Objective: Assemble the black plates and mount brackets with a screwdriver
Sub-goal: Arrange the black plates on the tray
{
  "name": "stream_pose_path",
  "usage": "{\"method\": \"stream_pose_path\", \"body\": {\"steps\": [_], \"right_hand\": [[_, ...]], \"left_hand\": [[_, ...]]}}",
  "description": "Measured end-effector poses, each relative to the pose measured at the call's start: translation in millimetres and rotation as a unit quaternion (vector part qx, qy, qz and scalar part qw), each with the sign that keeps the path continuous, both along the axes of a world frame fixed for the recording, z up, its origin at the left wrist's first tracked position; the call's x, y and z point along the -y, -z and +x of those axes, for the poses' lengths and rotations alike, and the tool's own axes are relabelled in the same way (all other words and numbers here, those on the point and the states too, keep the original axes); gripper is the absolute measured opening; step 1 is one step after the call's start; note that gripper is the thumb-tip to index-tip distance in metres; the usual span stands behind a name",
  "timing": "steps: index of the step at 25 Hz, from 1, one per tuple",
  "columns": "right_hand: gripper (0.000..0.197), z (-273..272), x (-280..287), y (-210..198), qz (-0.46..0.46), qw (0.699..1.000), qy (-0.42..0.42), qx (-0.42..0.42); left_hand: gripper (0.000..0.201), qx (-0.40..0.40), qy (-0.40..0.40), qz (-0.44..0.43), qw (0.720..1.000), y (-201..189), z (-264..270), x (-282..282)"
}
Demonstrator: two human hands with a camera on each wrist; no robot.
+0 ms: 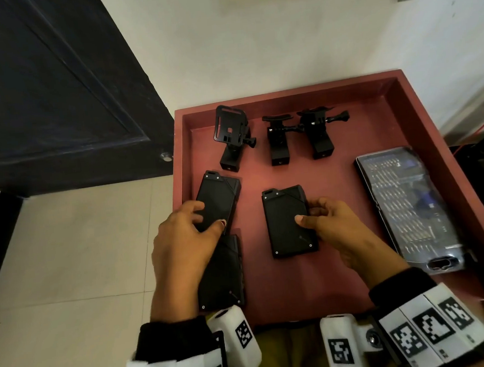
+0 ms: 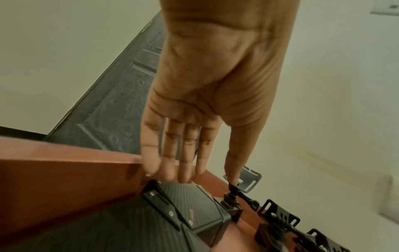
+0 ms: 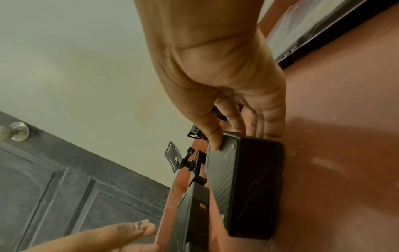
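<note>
Plates and brackets lie together in a shallow red tray (image 1: pixel 420 111), all of them black. The left hand (image 1: pixel 182 246) rests on the far-left plate (image 1: pixel 221 196), fingers straight and spread, fingertips (image 2: pixel 172 173) pressing its ribbed top and thumb laid along its near right edge. That plate's long axis runs away from the person, tilted slightly rightward, its notched end pointing to the far wall of the tray. Just nearer, partly under the left wrist, a second plate (image 1: pixel 224 274) lies on much the same line, its near end almost at the tray's front rim.

The right hand (image 1: pixel 334 225) grasps the middle plate (image 1: pixel 287 223): thumb on the top face, curled fingers hooked over the right long edge (the right wrist view shows the thumb tip beside a corner screw). This plate lies flat, long axis also running front to back, notched end far.

Three mount brackets stand in a row near the far wall: the left bracket (image 1: pixel 233 137), the centre bracket (image 1: pixel 279 139) and the right bracket (image 1: pixel 319 132), each block base toward the person and its knobbed screw pointing right. A clear-lidded bit case (image 1: pixel 410 207) lies along the tray's right side, long axis front to back.
</note>
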State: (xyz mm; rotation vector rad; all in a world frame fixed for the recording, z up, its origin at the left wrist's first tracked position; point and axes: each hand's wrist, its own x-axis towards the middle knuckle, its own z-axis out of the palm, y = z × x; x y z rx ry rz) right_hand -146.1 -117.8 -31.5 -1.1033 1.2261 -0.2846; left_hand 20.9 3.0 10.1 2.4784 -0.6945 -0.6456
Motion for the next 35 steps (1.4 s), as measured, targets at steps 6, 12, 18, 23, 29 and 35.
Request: {"method": "stream_pose_path", "body": {"steps": [6, 12, 18, 23, 29, 35], "right_hand": [[0.025, -0.9, 2.5, 9.5, -0.068, 0.99, -0.056, -0.11], [0.053, -4.5, 0.7, 4.6, -0.206, 0.949, -0.095, -0.217], [0.031, 8.1, -12.6, -17.0, -0.235, 0.971, -0.024, 0.033], [0.029, 16.2, -22.7, -17.1, -0.139, 0.981, -0.082, 0.108], [0.042, 11.6, -31.5, -32.5, 0.092, 0.955, -0.225, 0.169], [0.044, 7.7, -23.6, -23.7, 0.11, 0.949, -0.17, 0.243]], "left_hand": [[0.079, 0.058, 0.097, 0.234, 0.966, -6.1, -13.3, 6.7], [0.098, 0.043, 0.123, 0.3, 0.945, 2.6, -22.4, 8.4], [0.116, 0.019, 0.082, 0.261, 0.962, 10.8, -26.7, 7.5], [0.119, 0.001, 0.044, 0.147, 0.988, -4.5, -30.5, 1.8], [0.115, 0.002, -0.01, -0.001, 1.0, -21.4, -30.3, 12.0], [0.086, -0.039, -0.054, -0.162, 0.984, -18.6, -23.2, 15.0]]}}
